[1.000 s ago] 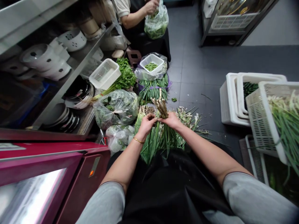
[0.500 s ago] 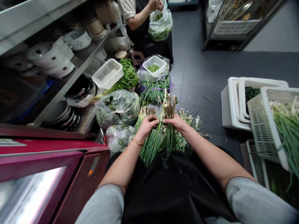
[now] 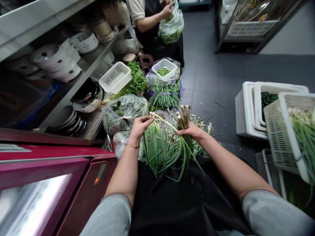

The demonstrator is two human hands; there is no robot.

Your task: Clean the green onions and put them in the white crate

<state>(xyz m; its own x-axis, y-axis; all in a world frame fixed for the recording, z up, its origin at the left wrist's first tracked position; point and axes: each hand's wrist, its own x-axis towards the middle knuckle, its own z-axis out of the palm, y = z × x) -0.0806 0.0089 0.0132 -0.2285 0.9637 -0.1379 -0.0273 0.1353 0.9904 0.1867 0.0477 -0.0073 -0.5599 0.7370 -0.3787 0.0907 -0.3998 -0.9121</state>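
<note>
My left hand [image 3: 139,128] is closed in a pinch at the pale root end of one scallion [image 3: 165,121]. That stalk bends across to my right hand [image 3: 193,131], and its green leaves droop over my black apron [image 3: 187,196]. My right hand is wrapped round a bunch of scallions [image 3: 183,118] with brown, unpeeled root ends pointing up and away. Below and between my hands lies a pile of green scallions [image 3: 154,144]. Pale peelings [image 3: 202,123] are scattered on the floor just right of the bunch.
Bagged greens [image 3: 124,111] and a white basket [image 3: 115,78] stand at left by a shelf of dishes [image 3: 59,62]. White crates [image 3: 280,127], one with scallions, are at right. Ahead, another person [image 3: 150,23] holds a plastic bag of greens [image 3: 171,29]. A red cabinet [image 3: 98,193] is near left.
My left hand has moved left, away from the bunch, drawing one scallion's root end sideways. That stalk was upright beside the bunch and now lies slanted. My right hand keeps hold of the bunch.
</note>
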